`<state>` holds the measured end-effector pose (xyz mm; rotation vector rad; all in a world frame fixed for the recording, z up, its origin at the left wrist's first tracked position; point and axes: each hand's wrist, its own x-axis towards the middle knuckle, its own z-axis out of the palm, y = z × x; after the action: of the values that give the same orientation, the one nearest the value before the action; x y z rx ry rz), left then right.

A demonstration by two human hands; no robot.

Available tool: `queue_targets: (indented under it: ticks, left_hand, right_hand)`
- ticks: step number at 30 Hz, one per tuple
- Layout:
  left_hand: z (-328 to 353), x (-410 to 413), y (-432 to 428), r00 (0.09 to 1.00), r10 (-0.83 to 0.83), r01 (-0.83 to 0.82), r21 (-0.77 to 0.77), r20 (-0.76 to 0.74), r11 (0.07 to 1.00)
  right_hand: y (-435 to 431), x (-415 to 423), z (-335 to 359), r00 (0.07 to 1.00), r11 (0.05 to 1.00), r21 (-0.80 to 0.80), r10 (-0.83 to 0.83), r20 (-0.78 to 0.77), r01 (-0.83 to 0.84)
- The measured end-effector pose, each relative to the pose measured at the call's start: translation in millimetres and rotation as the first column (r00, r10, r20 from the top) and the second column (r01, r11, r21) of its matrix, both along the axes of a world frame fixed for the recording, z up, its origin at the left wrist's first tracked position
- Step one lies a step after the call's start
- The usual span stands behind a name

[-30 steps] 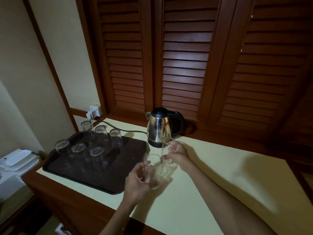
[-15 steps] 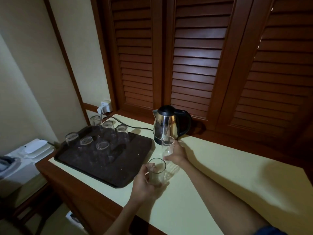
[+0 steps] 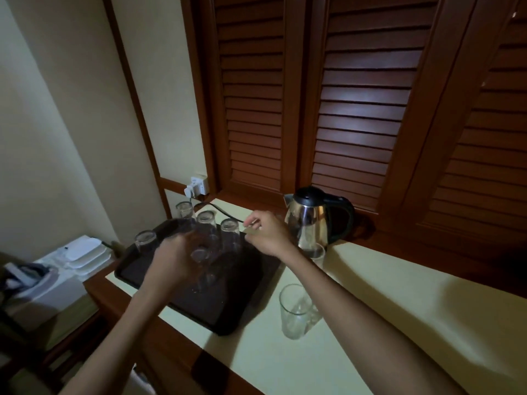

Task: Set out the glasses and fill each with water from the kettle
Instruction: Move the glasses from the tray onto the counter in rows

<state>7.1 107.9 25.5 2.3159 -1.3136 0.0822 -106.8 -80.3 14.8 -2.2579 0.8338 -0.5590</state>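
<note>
Two clear glasses stand upright on the pale counter: one [image 3: 295, 310] near the front and one [image 3: 314, 251] in front of the steel kettle [image 3: 312, 220]. Several more glasses [image 3: 205, 219] sit upside down on the dark tray [image 3: 228, 312]. My left hand [image 3: 175, 253] is blurred over the front row of tray glasses, against one glass [image 3: 199, 255]; whether it grips one is unclear. My right hand [image 3: 265, 235] hovers at the tray's back right, beside an inverted glass [image 3: 229, 227], fingers loosely apart and holding nothing.
The kettle's black cord [image 3: 225, 213] runs behind the tray to a wall socket [image 3: 196, 187]. Dark louvred shutters [image 3: 362, 109] close off the back. White boxes [image 3: 82, 253] sit on a lower surface to the left. The counter's wooden front edge [image 3: 176, 346] is near me.
Both hands let go of the two glasses, which now stand upright on the counter, and moved left to the tray. The view also shifted left.
</note>
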Motion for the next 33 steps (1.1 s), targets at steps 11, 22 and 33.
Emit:
queue_targets:
  ticks: [11,22,33]
  left_hand:
    - [-33.7,53.1,-62.1,0.993,-0.033,-0.042,0.582,0.117,0.812]
    - [-16.0,62.0,-80.1,0.991,-0.045,-0.044,0.638,0.124,0.769]
    - [13.9,66.3,-63.0,0.985,0.081,0.011,0.531,-0.150,0.847]
  right_hand:
    - [-44.1,127.9,-39.4,0.910,1.000,-0.012,0.012,-0.414,-0.019]
    - [-46.2,133.8,-36.4,0.905,0.997,-0.064,0.010,-0.425,-0.042]
    - [-58.6,91.8,-30.9,0.981,0.949,0.270,-0.126,-0.147,0.162]
